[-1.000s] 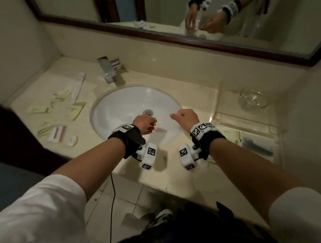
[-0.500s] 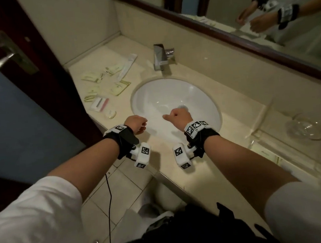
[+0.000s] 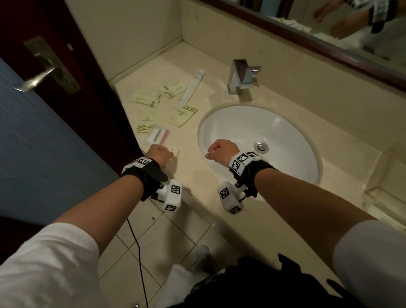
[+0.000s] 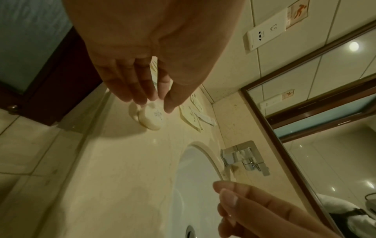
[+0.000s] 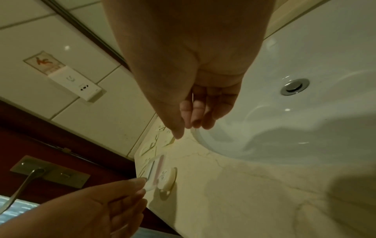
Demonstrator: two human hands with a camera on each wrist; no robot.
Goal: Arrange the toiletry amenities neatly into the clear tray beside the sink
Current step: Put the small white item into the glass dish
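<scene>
the round soap (image 4: 151, 116) lies near the counter's (image 3: 200, 179) front edge, left of the sink (image 3: 257, 133). the left hand (image 4: 142, 77), fingers loosely extended, hovers just above it; the right hand (image 3: 221, 149) is loosely curled, empty. light, small, probably slick in its wrapper: best pinched across its rim.

The left hand (image 3: 160, 155) has moved left from the sink (image 3: 256, 124) to the round soap (image 4: 151, 116) on the bench (image 3: 194, 177).
</scene>
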